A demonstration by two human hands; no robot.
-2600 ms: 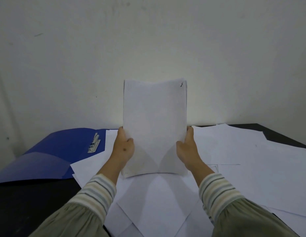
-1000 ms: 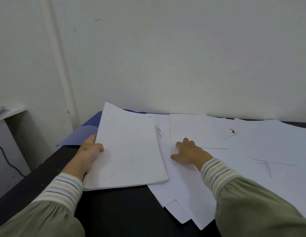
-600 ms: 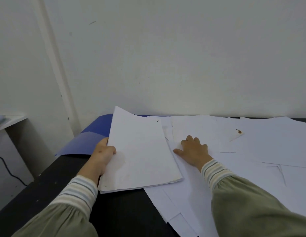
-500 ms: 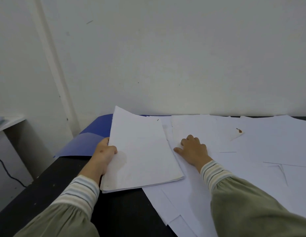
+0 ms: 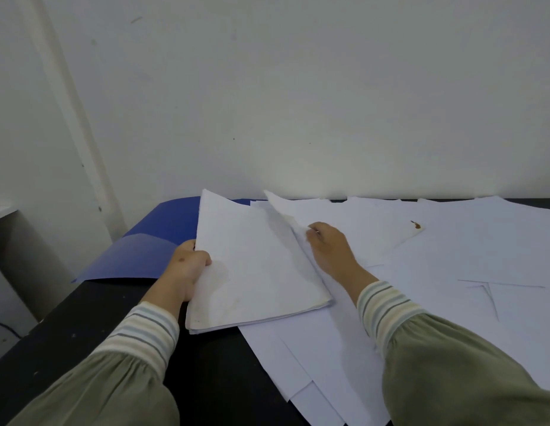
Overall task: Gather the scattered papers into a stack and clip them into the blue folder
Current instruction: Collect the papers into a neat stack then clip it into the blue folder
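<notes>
My left hand (image 5: 187,265) grips the left edge of a white paper stack (image 5: 255,265), which lies tilted over the table's front left. The open blue folder (image 5: 144,250) lies behind and left of the stack, mostly covered by it. My right hand (image 5: 327,244) pinches the edge of a loose white sheet (image 5: 283,210) and lifts its left side just right of the stack. Several more loose sheets (image 5: 452,250) lie spread over the right of the table.
The black table (image 5: 83,327) shows bare at the front left. A white wall (image 5: 298,103) stands right behind it. One loose sheet has a brown stain (image 5: 416,225). A low surface (image 5: 3,210) sits at the far left.
The stack was held upright in both hands, then laid down to the left in my left hand. My right hand went from lying flat on the loose sheets to pinching and lifting one.
</notes>
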